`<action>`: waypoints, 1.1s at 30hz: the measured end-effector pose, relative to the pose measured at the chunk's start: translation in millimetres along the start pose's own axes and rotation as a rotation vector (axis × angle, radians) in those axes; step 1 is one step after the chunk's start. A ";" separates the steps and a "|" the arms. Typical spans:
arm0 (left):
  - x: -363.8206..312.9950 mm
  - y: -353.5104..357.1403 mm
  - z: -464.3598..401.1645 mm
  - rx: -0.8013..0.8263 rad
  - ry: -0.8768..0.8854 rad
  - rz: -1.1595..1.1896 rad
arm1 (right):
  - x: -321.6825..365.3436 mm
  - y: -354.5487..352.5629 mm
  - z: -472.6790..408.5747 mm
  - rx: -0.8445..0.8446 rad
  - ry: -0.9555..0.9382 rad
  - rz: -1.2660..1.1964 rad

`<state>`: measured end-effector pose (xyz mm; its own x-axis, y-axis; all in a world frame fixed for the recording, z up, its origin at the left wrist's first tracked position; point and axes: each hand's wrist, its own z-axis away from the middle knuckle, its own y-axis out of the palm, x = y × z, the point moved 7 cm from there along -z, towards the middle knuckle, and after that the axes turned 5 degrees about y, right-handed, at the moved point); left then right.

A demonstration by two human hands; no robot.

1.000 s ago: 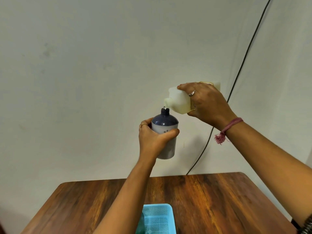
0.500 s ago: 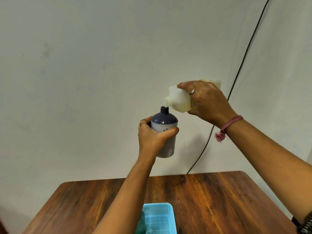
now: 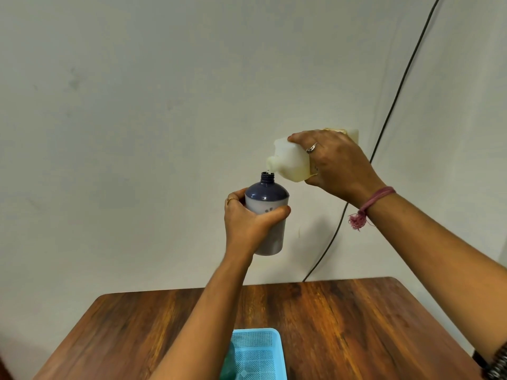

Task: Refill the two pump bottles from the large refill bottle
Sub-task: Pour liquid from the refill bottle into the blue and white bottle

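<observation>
Now we log the change: our pour goes on as half a second ago, refill spout just above the open neck, both bottles held a touch lower; the fill, we judge, is unfinished.

- Table (image 3: 356,319): one, well below both bottles.
- Basket (image 3: 258,355): one, blue, on the near edge.
- Refill bottle (image 3: 290,163): one, tipped, gripped by our right hand (image 3: 337,165).
- Pump bottle (image 3: 267,212): one visible, upright, pump off, wrapped by our left hand (image 3: 247,223). We cannot see the second.
</observation>
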<state>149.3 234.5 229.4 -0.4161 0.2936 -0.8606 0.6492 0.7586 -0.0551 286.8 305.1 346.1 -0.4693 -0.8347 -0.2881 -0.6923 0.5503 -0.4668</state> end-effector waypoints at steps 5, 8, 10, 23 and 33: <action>-0.1 0.3 -0.1 -0.002 -0.005 0.005 | -0.3 1.6 -0.1 0.012 -0.005 0.000; 0.6 0.9 -0.2 0.003 -0.006 0.007 | -0.9 3.8 -0.3 0.027 -0.003 0.001; 0.9 0.5 -0.2 0.002 -0.005 0.009 | -1.3 5.1 -0.2 0.034 -0.003 0.001; 2.7 -2.6 -2.0 -0.016 0.000 -0.011 | 2.2 4.5 -1.8 0.037 -0.020 0.017; 3.6 -2.1 0.3 -0.020 0.000 0.001 | 2.1 3.3 -0.9 0.049 -0.027 0.036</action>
<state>146.6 233.9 226.3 -0.4160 0.2942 -0.8605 0.6363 0.7702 -0.0443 283.0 305.2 344.7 -0.4780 -0.8150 -0.3274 -0.6473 0.5789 -0.4959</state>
